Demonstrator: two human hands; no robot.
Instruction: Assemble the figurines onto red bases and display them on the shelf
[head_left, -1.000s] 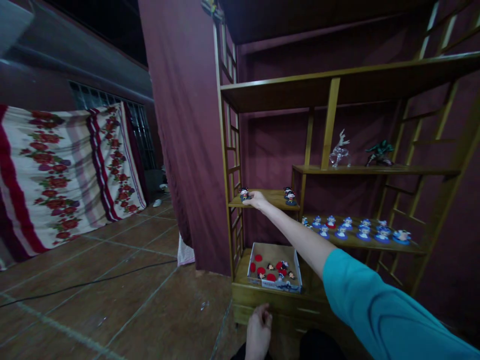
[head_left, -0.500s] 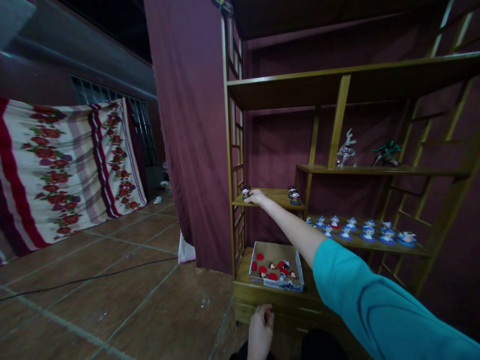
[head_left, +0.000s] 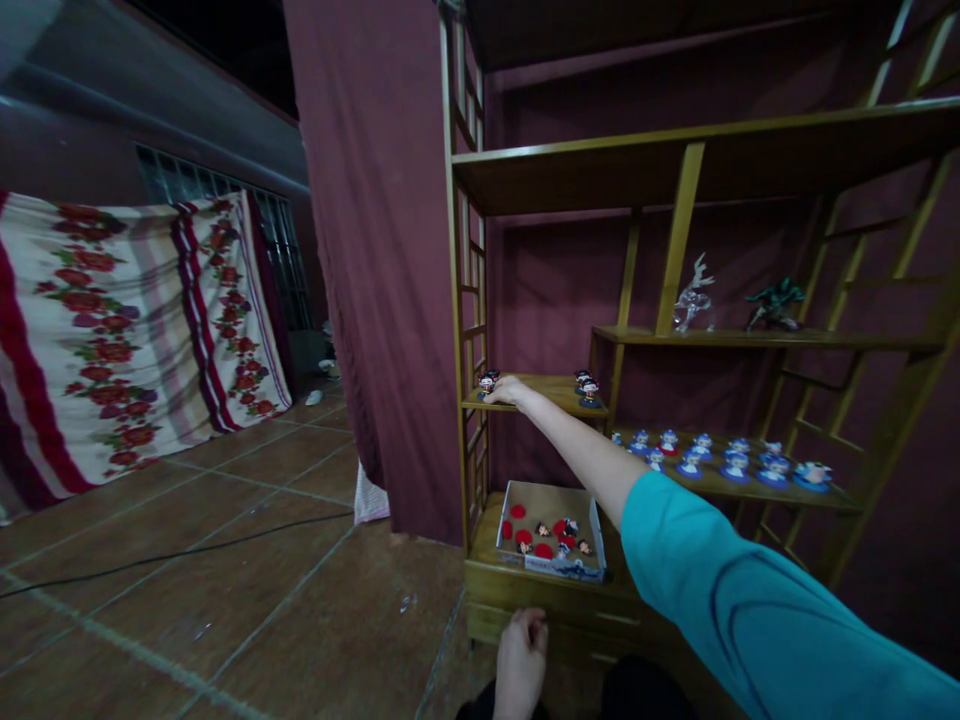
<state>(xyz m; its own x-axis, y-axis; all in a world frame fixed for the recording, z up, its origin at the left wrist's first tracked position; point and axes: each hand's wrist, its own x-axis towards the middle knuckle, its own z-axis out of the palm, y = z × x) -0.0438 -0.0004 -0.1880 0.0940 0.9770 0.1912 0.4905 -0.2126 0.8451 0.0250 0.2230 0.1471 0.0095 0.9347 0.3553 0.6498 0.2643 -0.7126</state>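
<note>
My right hand (head_left: 507,391) reaches to the left end of a small wooden shelf (head_left: 551,399). Its fingers are closed at the base of a small black-haired figurine (head_left: 487,383), which stands upright there; a dark shape right behind it looks like another figurine. At the same shelf's right end stand a couple of similar dark-based figurines (head_left: 589,391). Low in front of the cabinet, my left hand (head_left: 522,655) hangs with its fingers loosely curled, and nothing shows in them. Below the shelf, a shallow cardboard box (head_left: 512,489) holds several small figurines and red discs.
Several blue-and-white figurines (head_left: 736,460) stand on the lower right shelf. Above them sit a clear deer ornament (head_left: 693,300) and a green ornament (head_left: 776,303). A purple curtain (head_left: 390,300) hangs left of the cabinet. A black cable (head_left: 225,546) crosses the tiled floor.
The view has shifted very slightly. My right hand stays at the figurine on the shelf's left end, and my left hand keeps its curled pose.
</note>
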